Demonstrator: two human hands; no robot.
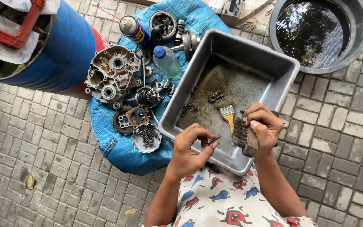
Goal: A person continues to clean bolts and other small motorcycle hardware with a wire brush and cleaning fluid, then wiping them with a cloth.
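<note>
My left hand (190, 147) pinches a small dark bolt (214, 140) over the near part of a grey rectangular tub (248, 52). My right hand (262, 126) grips a wire brush (243, 136) with a wooden back, its bristles pointing toward the bolt and nearly touching it. The tub holds murky liquid, a yellow-handled paintbrush (228, 116) and several small metal parts (214, 97). My patterned shirt (225, 197) fills the bottom of the view.
A blue sack (118, 153) left of the tub carries an engine crankcase half (111, 75), gears, a dish of bolts (146, 137), a spray can (133, 29) and a clear bottle (166, 61). A blue drum (61, 50) stands far left, a dark water basin (320, 33) top right, on paving bricks.
</note>
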